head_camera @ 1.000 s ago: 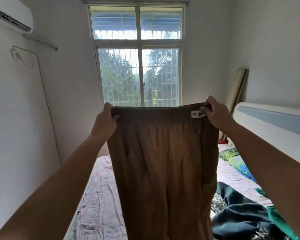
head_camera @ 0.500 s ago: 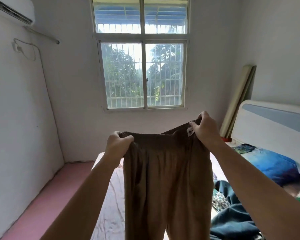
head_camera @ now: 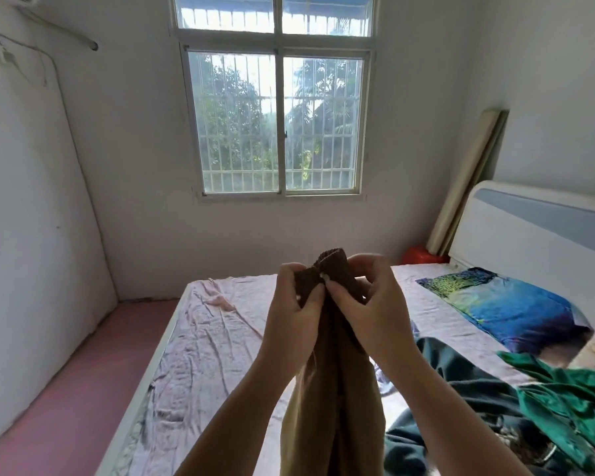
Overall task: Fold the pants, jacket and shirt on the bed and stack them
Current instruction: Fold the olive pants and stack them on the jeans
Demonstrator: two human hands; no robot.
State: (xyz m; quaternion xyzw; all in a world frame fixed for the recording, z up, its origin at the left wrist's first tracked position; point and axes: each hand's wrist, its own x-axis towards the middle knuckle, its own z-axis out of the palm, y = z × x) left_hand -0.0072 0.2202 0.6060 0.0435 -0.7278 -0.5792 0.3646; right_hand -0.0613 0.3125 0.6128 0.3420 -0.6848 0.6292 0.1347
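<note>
We pinch the waistband ends of the brown pants (head_camera: pixel 334 407) together with left hand (head_camera: pixel 294 316) and right hand (head_camera: pixel 371 314), legs hanging toward six o'clock over the bed (head_camera: pixel 203 355), apparently halving them lengthwise before laying them flat.

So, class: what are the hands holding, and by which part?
Both the left hand and right hand pinch the brown pants at the waistband.

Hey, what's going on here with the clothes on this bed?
A person is folding laundry. The left hand and right hand pinch the waistband ends of the long brown pants together, so the legs hang doubled over the pink-sheeted bed. A dark teal jacket and a bright green shirt lie crumpled on it, not yet folded.
</note>
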